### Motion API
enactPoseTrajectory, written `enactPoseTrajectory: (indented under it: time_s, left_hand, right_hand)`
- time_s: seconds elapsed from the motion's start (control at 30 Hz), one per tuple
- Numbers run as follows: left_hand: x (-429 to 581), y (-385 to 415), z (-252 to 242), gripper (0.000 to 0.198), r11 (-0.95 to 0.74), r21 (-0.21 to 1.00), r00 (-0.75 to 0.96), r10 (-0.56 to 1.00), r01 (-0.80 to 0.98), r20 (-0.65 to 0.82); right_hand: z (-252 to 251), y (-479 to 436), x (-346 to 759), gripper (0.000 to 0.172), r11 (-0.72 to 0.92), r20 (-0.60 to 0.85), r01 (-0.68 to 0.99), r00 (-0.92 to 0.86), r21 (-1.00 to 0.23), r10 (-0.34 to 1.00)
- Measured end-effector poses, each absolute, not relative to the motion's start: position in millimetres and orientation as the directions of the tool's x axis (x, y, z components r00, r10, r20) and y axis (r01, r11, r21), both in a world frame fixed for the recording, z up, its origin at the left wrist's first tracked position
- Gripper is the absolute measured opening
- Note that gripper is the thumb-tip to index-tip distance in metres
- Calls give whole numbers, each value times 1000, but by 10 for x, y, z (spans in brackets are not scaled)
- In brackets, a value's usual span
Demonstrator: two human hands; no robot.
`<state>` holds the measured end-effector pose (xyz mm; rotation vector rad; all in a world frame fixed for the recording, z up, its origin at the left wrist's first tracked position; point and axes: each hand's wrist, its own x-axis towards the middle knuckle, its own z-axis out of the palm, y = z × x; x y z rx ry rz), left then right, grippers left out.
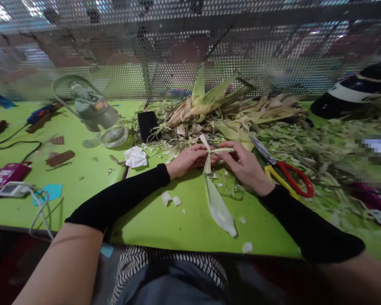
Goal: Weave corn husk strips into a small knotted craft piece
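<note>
Meeting just right of the center of the frame, the left hand (190,159) and the right hand (246,166) both grasp crossed husk strips (208,151), pinched between the fingertips, with one end pointing up, one down and one to the right. Below them, a broad husk leaf (221,207) lies on the green table (165,224), reaching toward the bottom of the frame; whether it joins the strips I cannot tell. Right of the right hand lie scissors (277,162) with one red and one yellow handle. Beyond the hands, a heap of husks (206,106) spreads across the upper center. Left of it stand a crumpled tissue (136,157) and, farther toward the upper left, a bottle (97,114).
</note>
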<state>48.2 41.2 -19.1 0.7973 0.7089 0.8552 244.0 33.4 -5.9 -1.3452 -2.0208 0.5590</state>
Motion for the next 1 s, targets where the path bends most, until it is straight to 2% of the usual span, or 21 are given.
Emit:
enactPoseTrajectory:
  time_s: [0.27,0.6,0.7,1.0]
  left_hand:
    - [496,388,-159,14,413,831,429,871,-374,-239]
    - [490,425,-203,17,416,817,436,870,-400,-230]
    - [490,420,-211,16,411,809,445,870,-421,-210]
    - [498,396,-200,13,412,807,453,867,-423,-206]
  right_hand:
    - [-25,368,2517,37,399,282,664,-282,-633,917]
    - [-54,338,2536,36,359,264,650,-243,-670,933]
    - [-31,306,2499,39,376,299,670,-233,-640,925]
    - [-20,267,2485,31,416,305,699,-287,-582,908]
